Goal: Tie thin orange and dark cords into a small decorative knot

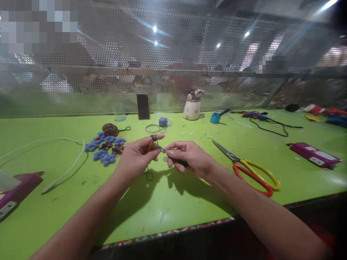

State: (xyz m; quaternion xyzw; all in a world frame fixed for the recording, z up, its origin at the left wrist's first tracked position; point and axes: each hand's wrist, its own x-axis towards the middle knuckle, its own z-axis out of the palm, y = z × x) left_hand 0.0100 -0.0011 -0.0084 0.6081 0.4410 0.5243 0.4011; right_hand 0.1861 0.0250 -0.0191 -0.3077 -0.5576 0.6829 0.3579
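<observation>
Well, busy above the middle of the tabletop (162, 216), pinching dark yarn (154, 138) with the left hand (137, 153): wrapped round the extended index finger (161, 137), probably for tension, then down to a small looped piece (160, 146) gripped between thumb and fingertips. Over to the right hand (191, 155), with fingers curled closed round a dark-handled tool (184, 163), seemingly a hook, aimed in at the yarn; too small to make out at the tip. Raised off the surface, both of them, likely for free movement. Off to the left, lying together beside a multicoloured yarn ball (110, 129), blue and dark yarn flowers (105, 159), perhaps grouped out of the way. And across on the right, large scissors (235, 159), untouched, apparently within easy reach.
</observation>
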